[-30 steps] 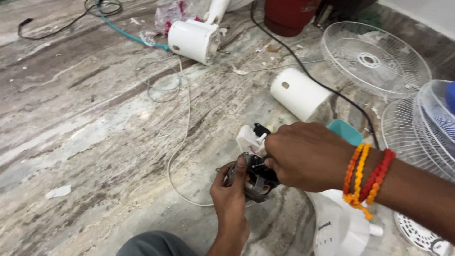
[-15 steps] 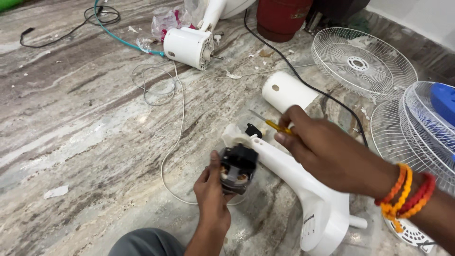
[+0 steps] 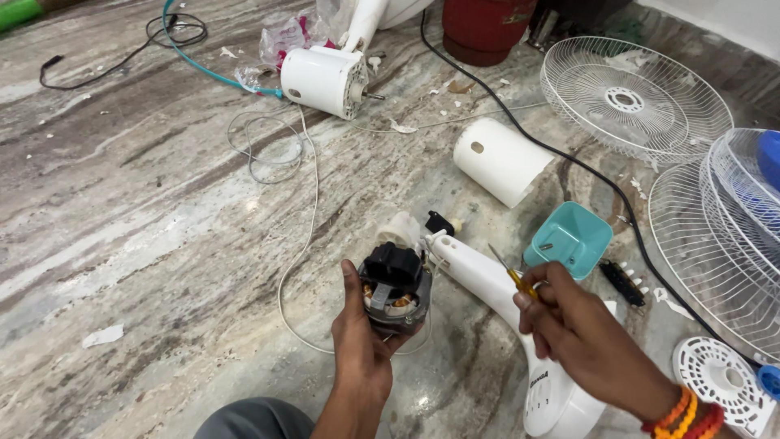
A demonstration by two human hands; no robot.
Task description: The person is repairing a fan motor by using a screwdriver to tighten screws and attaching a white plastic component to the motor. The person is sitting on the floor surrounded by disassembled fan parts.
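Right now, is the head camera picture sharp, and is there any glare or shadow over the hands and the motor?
Head view: sharp overall, the motor in the left hand and the screwdriver in the right hand crisp; light soft and even, shadows faint; mild sheen on the marble floor; straight edges bow slightly towards the corners.

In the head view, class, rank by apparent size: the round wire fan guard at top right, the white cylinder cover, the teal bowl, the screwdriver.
1. Wire fan guard
2. White cylinder cover
3. Teal bowl, closer to the camera, so only slightly smaller
4. Screwdriver, in the right hand
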